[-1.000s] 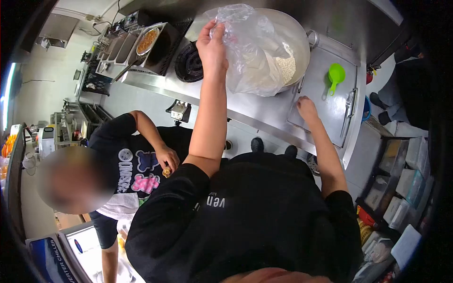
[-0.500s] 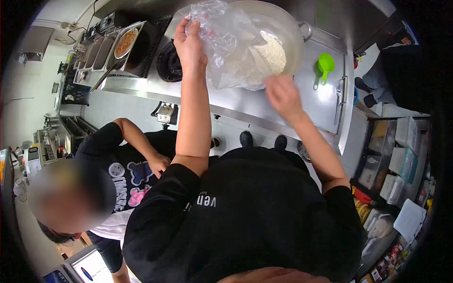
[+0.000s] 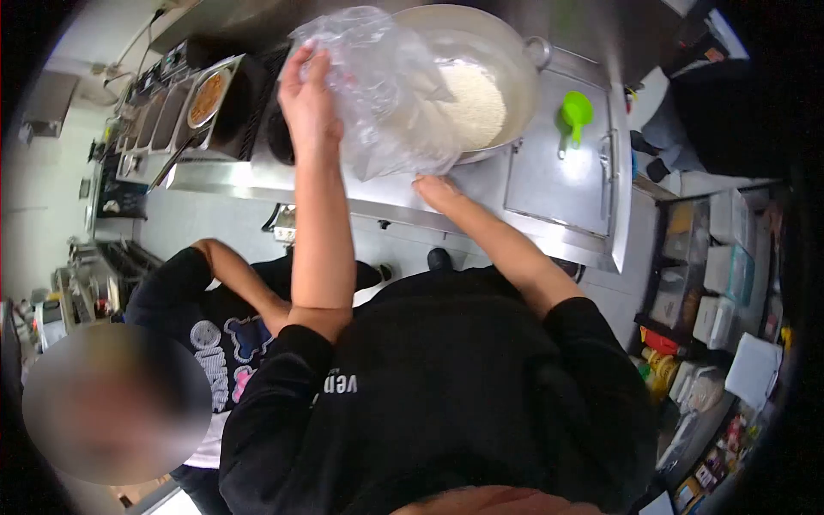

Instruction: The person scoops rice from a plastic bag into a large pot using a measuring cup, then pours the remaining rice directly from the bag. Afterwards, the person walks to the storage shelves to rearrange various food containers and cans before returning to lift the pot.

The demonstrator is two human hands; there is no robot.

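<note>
Left hand (image 3: 311, 107): pinching left edge of clear plastic bag (image 3: 378, 94). Bag: right of that grip, long axis slanting far-left to near-right. Right hand (image 3: 438, 190): just beside bag's near end, the nearer one; grip indiscernible. Pot (image 3: 520, 75): left part hidden by bag, pale grains (image 3: 476, 107) inside. Further right: green scoop (image 3: 577, 109) on metal panel (image 3: 545, 189).

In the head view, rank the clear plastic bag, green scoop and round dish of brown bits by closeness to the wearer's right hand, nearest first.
1. Clear plastic bag: right at the fingers of the right hand.
2. Green scoop: off to the right, on the metal counter.
3. Round dish of brown bits: far left.
</note>
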